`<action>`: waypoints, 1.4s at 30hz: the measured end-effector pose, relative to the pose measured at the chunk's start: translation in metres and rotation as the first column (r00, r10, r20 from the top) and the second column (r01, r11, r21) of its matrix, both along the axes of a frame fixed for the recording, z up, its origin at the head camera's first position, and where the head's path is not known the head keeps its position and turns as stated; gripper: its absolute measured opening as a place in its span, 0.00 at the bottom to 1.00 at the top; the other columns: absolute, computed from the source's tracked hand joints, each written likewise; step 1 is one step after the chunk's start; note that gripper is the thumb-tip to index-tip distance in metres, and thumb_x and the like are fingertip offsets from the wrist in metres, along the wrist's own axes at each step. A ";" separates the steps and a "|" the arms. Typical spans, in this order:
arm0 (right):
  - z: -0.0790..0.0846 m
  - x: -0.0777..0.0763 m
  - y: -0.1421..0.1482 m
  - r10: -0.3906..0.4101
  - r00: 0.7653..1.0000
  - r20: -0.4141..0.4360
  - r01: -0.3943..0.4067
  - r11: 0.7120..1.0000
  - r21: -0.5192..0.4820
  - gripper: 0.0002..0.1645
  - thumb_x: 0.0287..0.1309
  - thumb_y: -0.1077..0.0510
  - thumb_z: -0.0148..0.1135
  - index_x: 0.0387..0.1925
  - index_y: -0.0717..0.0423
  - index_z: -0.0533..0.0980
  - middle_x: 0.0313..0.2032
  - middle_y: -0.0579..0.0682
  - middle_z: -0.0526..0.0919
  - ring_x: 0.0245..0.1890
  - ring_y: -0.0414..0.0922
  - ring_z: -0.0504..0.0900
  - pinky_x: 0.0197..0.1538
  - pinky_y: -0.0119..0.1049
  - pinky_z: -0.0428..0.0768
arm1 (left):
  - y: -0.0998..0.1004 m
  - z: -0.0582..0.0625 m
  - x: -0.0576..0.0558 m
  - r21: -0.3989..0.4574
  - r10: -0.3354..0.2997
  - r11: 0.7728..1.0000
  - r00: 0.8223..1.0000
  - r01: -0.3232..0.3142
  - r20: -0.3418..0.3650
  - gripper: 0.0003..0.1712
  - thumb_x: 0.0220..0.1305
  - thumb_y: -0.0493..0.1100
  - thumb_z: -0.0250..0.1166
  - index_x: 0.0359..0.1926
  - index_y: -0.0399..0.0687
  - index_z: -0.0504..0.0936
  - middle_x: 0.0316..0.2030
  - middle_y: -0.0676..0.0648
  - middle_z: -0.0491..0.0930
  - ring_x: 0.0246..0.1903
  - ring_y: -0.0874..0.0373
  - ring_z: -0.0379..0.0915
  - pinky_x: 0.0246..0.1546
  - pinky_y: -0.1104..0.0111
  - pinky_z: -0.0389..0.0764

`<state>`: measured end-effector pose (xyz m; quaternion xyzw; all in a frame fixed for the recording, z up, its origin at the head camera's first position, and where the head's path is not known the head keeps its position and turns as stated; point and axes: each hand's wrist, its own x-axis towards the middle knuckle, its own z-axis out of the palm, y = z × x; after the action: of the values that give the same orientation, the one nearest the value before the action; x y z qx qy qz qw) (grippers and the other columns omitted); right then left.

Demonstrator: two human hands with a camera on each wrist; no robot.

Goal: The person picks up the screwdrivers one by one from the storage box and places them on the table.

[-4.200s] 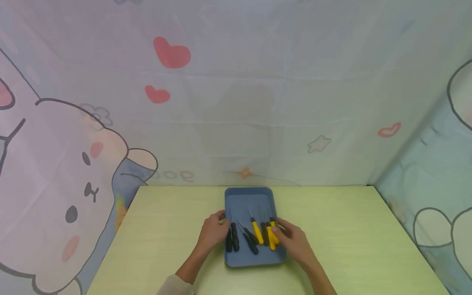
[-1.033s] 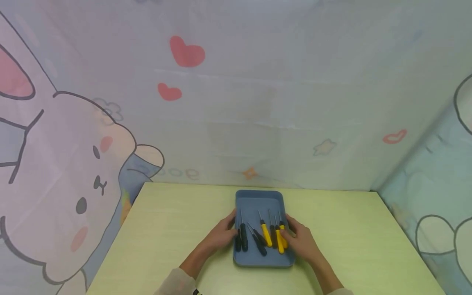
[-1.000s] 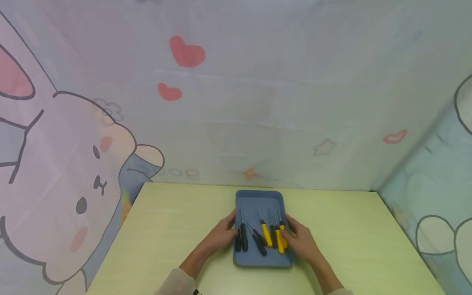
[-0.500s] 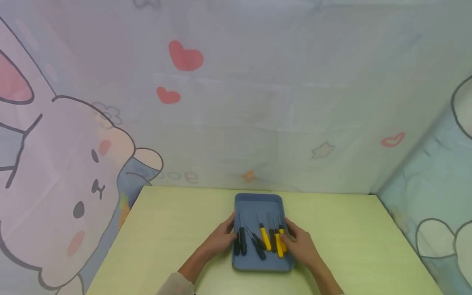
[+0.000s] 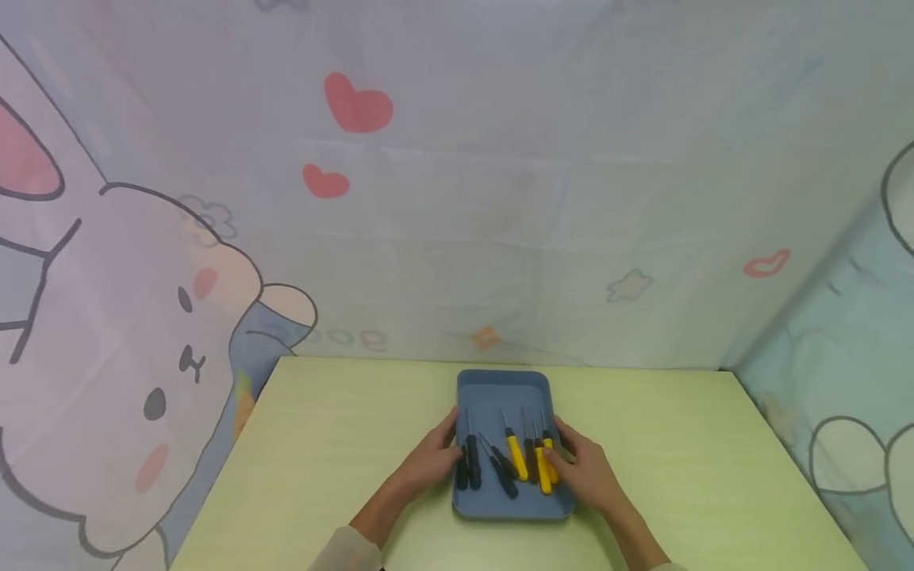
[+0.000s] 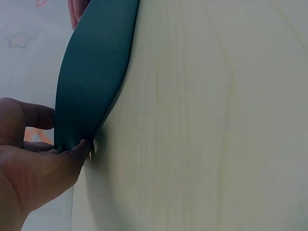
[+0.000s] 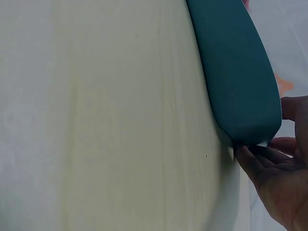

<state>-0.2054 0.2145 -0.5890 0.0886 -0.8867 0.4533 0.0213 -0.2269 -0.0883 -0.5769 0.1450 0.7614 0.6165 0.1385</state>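
A shallow blue-grey tray lies lengthwise on the table in the head view. Inside it are several small screwdrivers: black-handled ones mostly at left and centre, yellow-handled ones from the centre to the right. My left hand grips the tray's left side, thumb at the rim. On the opposite side my right hand holds it, its thumb overlapping a yellow handle. Both wrist views show the tray's outer wall, with the left hand and right hand reaching fingertips to its bottom edge.
The pale yellow-green table extends to both sides of the tray. Behind it hangs a cloth backdrop printed with a rabbit and hearts, meeting the table's far edge. A side panel of similar cloth stands at the right.
Since about four seconds ago, my left hand has changed its hold, its thumb now along the rim. The head view has shifted slightly. Over the last second, hands and tray stay nearly still.
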 end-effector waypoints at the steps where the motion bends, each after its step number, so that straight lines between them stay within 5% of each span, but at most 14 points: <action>1: 0.000 0.000 0.000 0.001 1.000 0.001 -0.001 1.000 -0.001 0.41 0.72 0.54 0.66 0.77 0.69 0.64 0.73 0.69 0.70 0.70 0.65 0.73 0.68 0.56 0.77 | 0.000 0.000 0.000 0.000 0.000 1.000 1.000 0.000 -0.001 0.48 0.67 0.27 0.53 0.85 0.35 0.43 0.82 0.32 0.49 0.82 0.37 0.43 0.80 0.47 0.45; 13: -0.001 0.003 0.002 -0.001 0.999 0.049 0.002 1.000 -0.030 0.41 0.74 0.54 0.65 0.79 0.66 0.62 0.75 0.66 0.68 0.73 0.64 0.71 0.71 0.55 0.73 | 0.000 0.003 0.004 0.003 0.008 1.000 1.000 -0.008 -0.010 0.48 0.67 0.28 0.53 0.84 0.34 0.43 0.82 0.31 0.49 0.81 0.36 0.44 0.80 0.46 0.46; 18: 0.004 -0.001 0.009 0.056 0.992 0.111 -0.041 0.990 -0.137 0.38 0.75 0.55 0.63 0.79 0.64 0.63 0.74 0.66 0.70 0.73 0.62 0.72 0.73 0.55 0.72 | -0.001 0.007 0.000 0.047 0.003 0.999 1.000 -0.003 0.001 0.50 0.62 0.25 0.54 0.84 0.33 0.46 0.81 0.31 0.51 0.81 0.35 0.44 0.80 0.44 0.47; 22: 0.012 -0.006 0.014 0.114 0.985 0.133 -0.097 0.987 -0.129 0.39 0.76 0.54 0.63 0.78 0.66 0.63 0.72 0.68 0.72 0.70 0.63 0.76 0.69 0.54 0.77 | -0.002 0.009 0.000 0.033 0.048 0.998 0.998 -0.049 0.036 0.46 0.65 0.26 0.54 0.83 0.31 0.49 0.79 0.28 0.55 0.79 0.32 0.50 0.78 0.41 0.56; 31: 0.037 -0.012 0.021 0.222 0.975 0.005 -0.221 0.969 0.107 0.41 0.74 0.55 0.65 0.77 0.72 0.61 0.74 0.71 0.67 0.66 0.69 0.76 0.60 0.59 0.84 | 0.001 0.009 -0.004 -0.037 0.107 0.994 0.994 -0.106 0.021 0.43 0.68 0.30 0.56 0.81 0.26 0.51 0.78 0.26 0.58 0.77 0.30 0.55 0.76 0.42 0.62; 37: 0.053 -0.015 0.021 0.311 0.949 -0.049 -0.286 0.916 0.280 0.42 0.70 0.54 0.69 0.76 0.69 0.64 0.73 0.68 0.70 0.68 0.68 0.74 0.65 0.64 0.78 | -0.002 0.008 -0.005 0.003 0.077 0.997 0.997 -0.077 0.028 0.44 0.67 0.28 0.56 0.81 0.26 0.49 0.78 0.26 0.56 0.78 0.30 0.52 0.77 0.42 0.58; 42: 0.061 -0.018 0.019 0.356 0.935 -0.007 -0.323 0.855 0.405 0.48 0.64 0.51 0.75 0.76 0.68 0.65 0.73 0.67 0.70 0.70 0.68 0.72 0.69 0.66 0.73 | -0.004 0.007 -0.005 0.035 0.042 0.998 0.999 -0.043 0.032 0.44 0.69 0.27 0.55 0.82 0.27 0.48 0.79 0.26 0.53 0.79 0.30 0.49 0.78 0.41 0.56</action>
<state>-0.2238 0.2334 -0.5283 0.2643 -0.9289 0.2561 -0.0413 -0.2318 -0.0920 -0.5699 0.1217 0.7508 0.6352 0.1344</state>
